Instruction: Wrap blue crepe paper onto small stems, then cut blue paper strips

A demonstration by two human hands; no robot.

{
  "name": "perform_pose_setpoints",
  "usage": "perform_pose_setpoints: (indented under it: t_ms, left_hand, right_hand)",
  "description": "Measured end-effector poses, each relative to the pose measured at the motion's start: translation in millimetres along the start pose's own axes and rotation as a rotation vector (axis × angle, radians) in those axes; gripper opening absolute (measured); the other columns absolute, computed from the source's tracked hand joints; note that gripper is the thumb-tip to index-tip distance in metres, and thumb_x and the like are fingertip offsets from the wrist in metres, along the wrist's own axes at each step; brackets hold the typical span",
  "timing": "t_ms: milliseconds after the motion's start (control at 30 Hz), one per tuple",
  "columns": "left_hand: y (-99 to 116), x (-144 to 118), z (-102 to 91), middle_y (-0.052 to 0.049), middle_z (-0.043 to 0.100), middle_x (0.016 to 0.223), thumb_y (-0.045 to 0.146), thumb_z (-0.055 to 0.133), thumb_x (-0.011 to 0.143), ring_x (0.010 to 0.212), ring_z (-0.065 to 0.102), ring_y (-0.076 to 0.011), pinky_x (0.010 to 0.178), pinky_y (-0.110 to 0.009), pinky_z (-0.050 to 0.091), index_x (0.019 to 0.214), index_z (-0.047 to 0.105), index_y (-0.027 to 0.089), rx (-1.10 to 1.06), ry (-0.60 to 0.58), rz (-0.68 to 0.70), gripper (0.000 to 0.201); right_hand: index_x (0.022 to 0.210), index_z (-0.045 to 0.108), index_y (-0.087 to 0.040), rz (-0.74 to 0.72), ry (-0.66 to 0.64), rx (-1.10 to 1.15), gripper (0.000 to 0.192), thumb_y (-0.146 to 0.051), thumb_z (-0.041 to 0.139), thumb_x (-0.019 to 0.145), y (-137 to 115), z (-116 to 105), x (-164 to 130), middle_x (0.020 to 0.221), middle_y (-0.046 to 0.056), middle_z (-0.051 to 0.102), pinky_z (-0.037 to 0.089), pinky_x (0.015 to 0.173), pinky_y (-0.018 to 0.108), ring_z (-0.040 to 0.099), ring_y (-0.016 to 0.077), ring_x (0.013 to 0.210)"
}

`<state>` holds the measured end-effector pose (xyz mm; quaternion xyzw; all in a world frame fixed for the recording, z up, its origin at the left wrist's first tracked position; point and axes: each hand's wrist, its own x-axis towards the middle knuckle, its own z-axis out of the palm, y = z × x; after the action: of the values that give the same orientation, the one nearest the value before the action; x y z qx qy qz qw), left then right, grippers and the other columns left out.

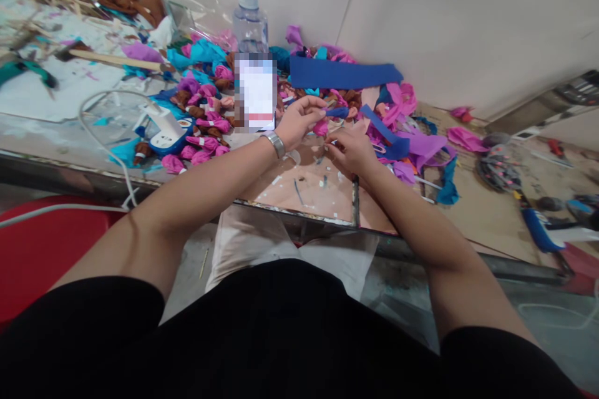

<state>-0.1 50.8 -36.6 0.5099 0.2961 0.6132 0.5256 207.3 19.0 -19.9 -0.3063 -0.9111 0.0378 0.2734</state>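
I see a water bottle [250, 19] at the worktop's back edge, beside a blue strip [341, 73]. A power strip [163, 128] sits near the front edge, among pink bundles [206, 128].

Small blue fabric roll [337, 112], short and tube-shaped, lying roughly level, pinched at its left end by fingers [322, 110] of the left hand [299, 121], above the worktop [309, 190], just beyond the right hand [350, 149].

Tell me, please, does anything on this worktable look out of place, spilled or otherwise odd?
Mostly clutter. Fabric scraps in pink, purple and blue spill off the table edge toward the floor on the right. A white cable trails over the front edge. The left hand pinches a small blue piece; the right hand rests beside it. Nothing looks broken.
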Motion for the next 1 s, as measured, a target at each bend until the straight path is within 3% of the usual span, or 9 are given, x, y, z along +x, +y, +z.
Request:
perform_pose_setpoints:
  t_ms: [167,400,633,1000]
  left_hand:
    - [-6.8,3.0,-3.3,0.001,0.061,0.073,0.025,0.083,0.084,0.070,0.065,-0.0146,0.067,-0.027,0.051,0.100,0.070,0.020,0.042,-0.017,0.041,0.021]
    - [-6.1,3.3,-4.5,0.000,0.064,0.074,0.024,0.082,0.084,0.072,0.068,-0.0153,0.066,-0.027,0.054,0.098,0.070,0.021,0.059,0.004,0.043,0.019]
    - [-3.0,1.3,-2.7,0.001,0.064,0.074,0.025,0.080,0.085,0.072,0.068,-0.0145,0.064,-0.025,0.055,0.101,0.070,0.021,0.041,0.008,0.017,0.019]
    - [1.3,0.4,-0.8,-0.001,0.067,0.081,0.022,0.077,0.086,0.084,0.071,-0.0169,0.070,-0.028,0.058,0.101,0.069,0.021,0.023,0.026,-0.013,0.017]
  right_hand:
    - [0.098,0.072,-0.021,-0.026,0.048,-0.001,0.012,-0.025,0.062,0.096,3.0,5.1,-0.2,0.099,0.010,0.077,0.055,0.085,0.038,0.070,0.0260,0.093]
    - [0.098,0.074,-0.021,-0.028,-0.034,-0.012,0.014,-0.028,0.062,0.097,1.9,7.9,-2.2,0.102,0.011,0.078,0.054,0.085,0.039,0.071,0.0267,0.095]
    - [0.098,0.072,-0.020,0.142,0.100,0.029,0.017,-0.036,0.068,0.093,-1.4,5.6,-4.4,0.090,0.006,0.078,0.052,0.073,0.031,0.068,0.0191,0.071]
    - [0.105,0.072,-0.021,0.197,0.186,0.034,0.034,-0.053,0.065,0.095,1.0,6.5,-4.6,0.089,0.006,0.080,0.055,0.068,0.032,0.071,0.0191,0.066]
